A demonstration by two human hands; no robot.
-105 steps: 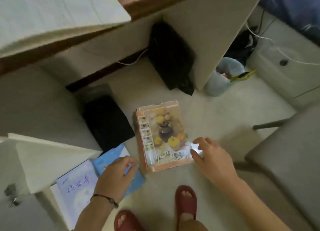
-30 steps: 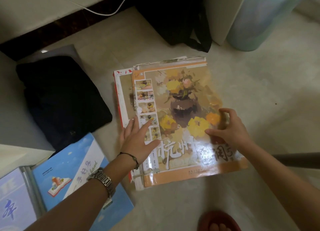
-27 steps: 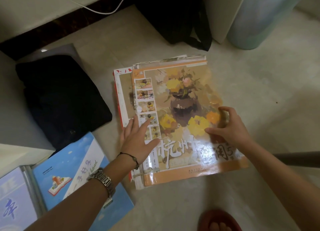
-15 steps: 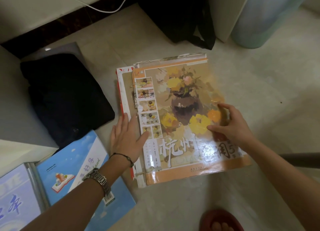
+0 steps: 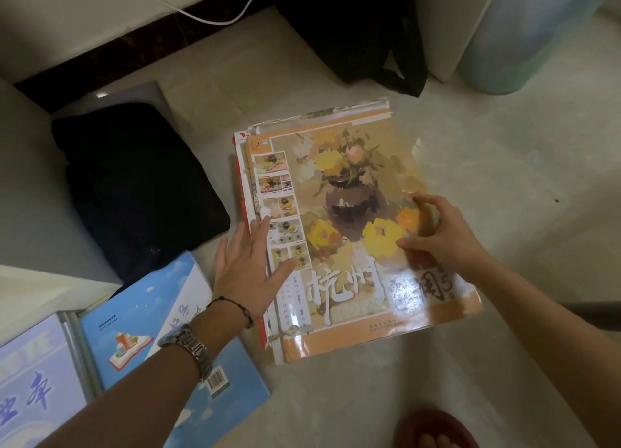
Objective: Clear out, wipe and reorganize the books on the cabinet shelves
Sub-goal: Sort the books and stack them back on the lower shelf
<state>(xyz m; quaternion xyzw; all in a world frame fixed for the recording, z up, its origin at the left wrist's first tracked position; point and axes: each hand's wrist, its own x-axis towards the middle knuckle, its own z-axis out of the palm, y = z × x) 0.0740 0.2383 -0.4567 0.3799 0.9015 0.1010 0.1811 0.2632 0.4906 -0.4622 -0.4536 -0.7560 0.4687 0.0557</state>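
**Stack of art books being squared up on the floor**

Far left: a pale purple book (image 5: 30, 373) is being cut off by the frame edge, lying flat. Just beside it, a blue book (image 5: 134, 316) with a sky cover is lying flat; its lower part is being crossed by the left forearm. Behind these, a black cushion (image 5: 141, 185) is being seen on the floor (image 5: 504, 165), close to the stack's left edge but apart from it.

Left hand (image 5: 247, 269): fingers are being held straight and flat, pressed against the left edge of the stack of art books (image 5: 339, 212), fingertips overlapping the cover's strip of small photos. Nothing is being gripped. A watch (image 5: 188, 345) and a dark cord bracelet are being worn on that wrist.

Centre: the stack is lying flat on the floor. The top book is showing a flower vase painting with an orange border; a red-edged book is being exposed beneath it along the left side.

Right hand (image 5: 440, 236): fingers are being bent, tips and thumb pressed down on the right part of the top cover. Nothing is being clasped.

Top: a black bag (image 5: 363, 31) is being seen behind the stack. Top right: a pale blue bin (image 5: 524, 41). Bottom right: a red slipper (image 5: 437, 431) with toes showing.
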